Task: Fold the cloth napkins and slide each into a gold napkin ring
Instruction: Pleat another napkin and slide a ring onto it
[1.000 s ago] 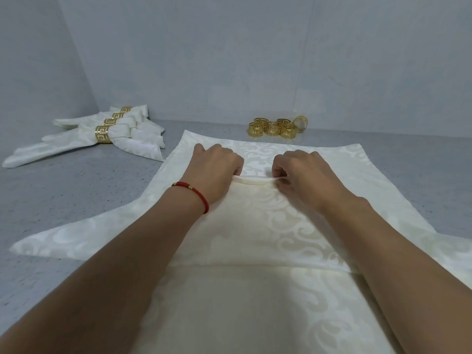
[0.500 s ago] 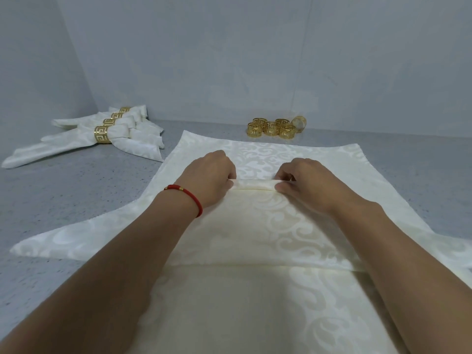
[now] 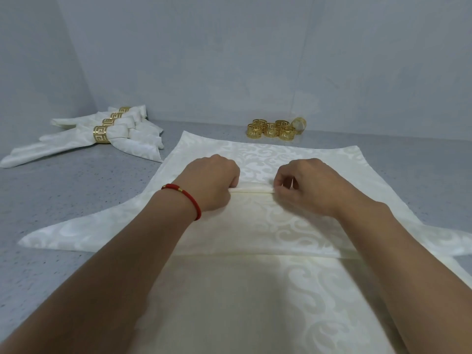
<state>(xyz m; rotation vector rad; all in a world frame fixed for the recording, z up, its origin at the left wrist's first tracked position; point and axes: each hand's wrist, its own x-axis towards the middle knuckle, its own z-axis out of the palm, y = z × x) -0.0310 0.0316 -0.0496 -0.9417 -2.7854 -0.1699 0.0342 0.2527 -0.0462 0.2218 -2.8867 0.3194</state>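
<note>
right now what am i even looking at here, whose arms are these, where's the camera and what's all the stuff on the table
There is no machine here: these are a person's two bare arms, filmed by one wide camera worn on the head, looking forward and down. That is why the arms reach in from the bottom of the picture.

On the grey table lies a cream patterned napkin, spread out and partly folded. The left hand, with a red bracelet on its wrist, and the right hand each pinch one end of a narrow fold raised across the middle of the cloth.

At the back left is a pile of finished napkins, each already pushed through a gold ring. At the back, near the wall, stands a cluster of loose gold rings waiting to be used.
</note>
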